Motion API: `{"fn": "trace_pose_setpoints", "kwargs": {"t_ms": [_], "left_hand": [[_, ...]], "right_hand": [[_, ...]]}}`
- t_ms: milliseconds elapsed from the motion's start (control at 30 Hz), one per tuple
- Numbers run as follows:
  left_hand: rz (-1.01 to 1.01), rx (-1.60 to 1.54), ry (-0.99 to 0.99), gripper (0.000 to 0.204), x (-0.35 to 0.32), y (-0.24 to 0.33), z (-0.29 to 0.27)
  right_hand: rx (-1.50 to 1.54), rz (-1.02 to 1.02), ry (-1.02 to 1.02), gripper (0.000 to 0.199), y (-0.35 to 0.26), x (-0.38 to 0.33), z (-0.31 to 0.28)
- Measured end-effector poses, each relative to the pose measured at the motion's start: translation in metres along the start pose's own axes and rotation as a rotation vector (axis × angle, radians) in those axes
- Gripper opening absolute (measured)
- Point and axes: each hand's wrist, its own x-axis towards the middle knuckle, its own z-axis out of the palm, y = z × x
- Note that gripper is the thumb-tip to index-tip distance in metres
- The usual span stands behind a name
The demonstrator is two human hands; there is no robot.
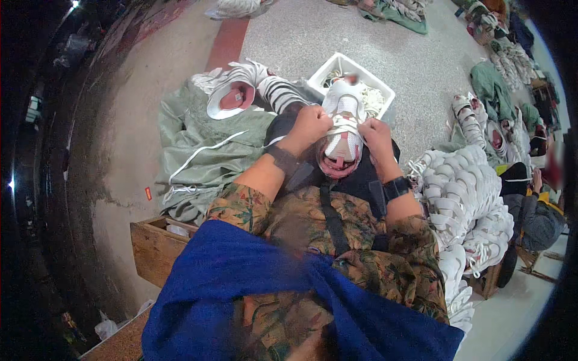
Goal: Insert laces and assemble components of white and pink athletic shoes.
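Note:
A white sneaker (344, 97) with a pink lining rests on my lap, its toe pointing away from me and its opening toward me. White shoelace (345, 126) crosses its tongue. At the shoe's left side my left hand (313, 124) is closed in a fist, apparently on one end of the shoelace. On the other side my right hand (377, 137) is likewise closed near the lace. The lace ends inside both fists are mostly hidden by my fingers.
A white plastic bin (386, 90) holding laces stands just beyond the shoe. Green sacking (211, 141) and a row of white shoes (279, 91) lie at left. Many stacked white shoes (460, 186) rise at right. Another person (539, 219) sits at far right. A wooden box (155, 253) is at lower left.

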Motion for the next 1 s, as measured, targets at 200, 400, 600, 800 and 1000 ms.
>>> {"fn": "trace_pose_setpoints", "kwargs": {"t_ms": [200, 400, 600, 800, 1000], "left_hand": [[0.204, 0.126, 0.150, 0.020, -0.017, -0.004, -0.006], [0.022, -0.035, 0.224, 0.016, -0.020, -0.017, -0.049], [-0.094, -0.370, 0.220, 0.005, -0.042, -0.057, -0.071], [0.417, 0.459, 0.036, 0.019, -0.038, -0.016, -0.053], [0.497, 0.441, -0.060, 0.020, -0.037, 0.013, -0.008]], "right_hand": [[-0.150, -0.050, 0.069, 0.008, -0.018, -0.030, -0.009], [0.212, -0.058, 0.386, 0.012, 0.008, -0.031, -0.069], [0.330, 0.037, 0.310, 0.016, 0.032, -0.046, -0.113], [-0.805, -0.501, 0.079, 0.024, 0.014, -0.034, -0.078], [-0.752, -0.349, -0.150, 0.024, -0.039, -0.017, 0.001]]}}
